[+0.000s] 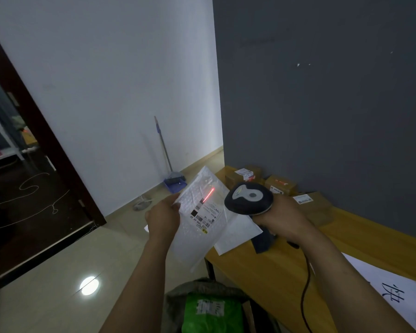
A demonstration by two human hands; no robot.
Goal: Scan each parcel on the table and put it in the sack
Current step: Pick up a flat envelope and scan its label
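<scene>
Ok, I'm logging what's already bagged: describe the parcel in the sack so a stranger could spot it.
Find the wooden table; beside its near corner sits the sack. Inside lies the parcel with a white label, the only green one: others are white mailers or brown boxes.

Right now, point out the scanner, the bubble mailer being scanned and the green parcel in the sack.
scanner point(249, 199): head view, top of its dark head.
bubble mailer point(192, 239): head view, bare lower half below the label.
green parcel point(211, 320): head view, green wrap below its label.
</scene>
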